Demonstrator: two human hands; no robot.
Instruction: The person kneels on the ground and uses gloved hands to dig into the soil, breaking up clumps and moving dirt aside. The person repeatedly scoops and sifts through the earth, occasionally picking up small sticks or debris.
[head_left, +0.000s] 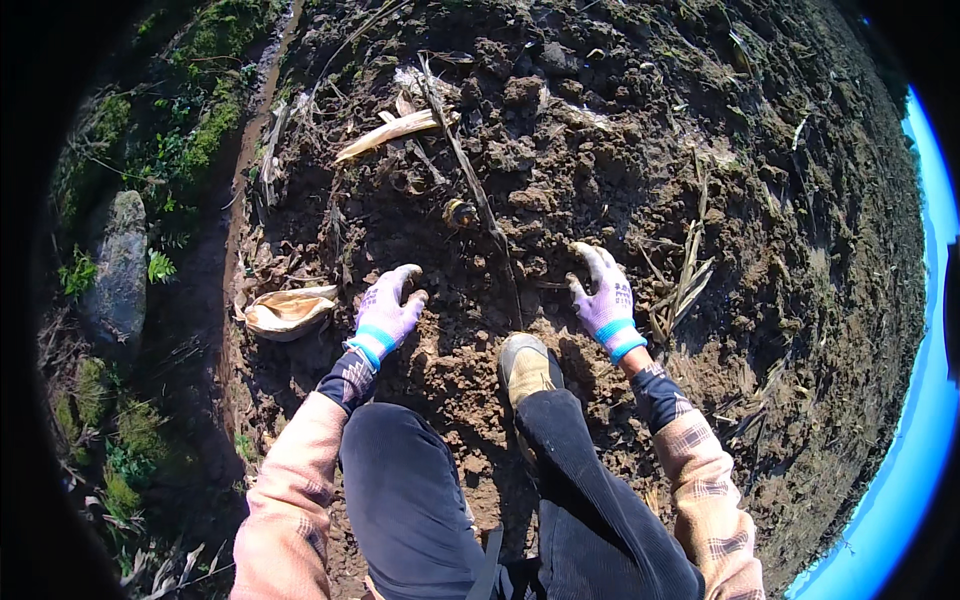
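Note:
My left hand (388, 304), in a lilac knit glove with a blue cuff, is held above the tilled soil (457, 360), fingers apart and nothing in them. To its left lies a pale dry husk (291, 313), curled open. My right hand (604, 294), gloved alike, has its thumb and fingers spread over the clods on the other side of my shoe (528, 366). Between the hands a long dark dry stalk (472, 176) runs away from the shoe tip. Beside that stalk sits a small dark and yellowish lump (460, 214), too unclear to name.
Pale dry plant strips (390, 135) lie under the stalk's far part. More dry stalks (684, 289) lie right of my right hand. On the left, a narrow muddy edge (244, 172) borders a shaded strip with a long stone (124, 262) and green weeds (214, 124).

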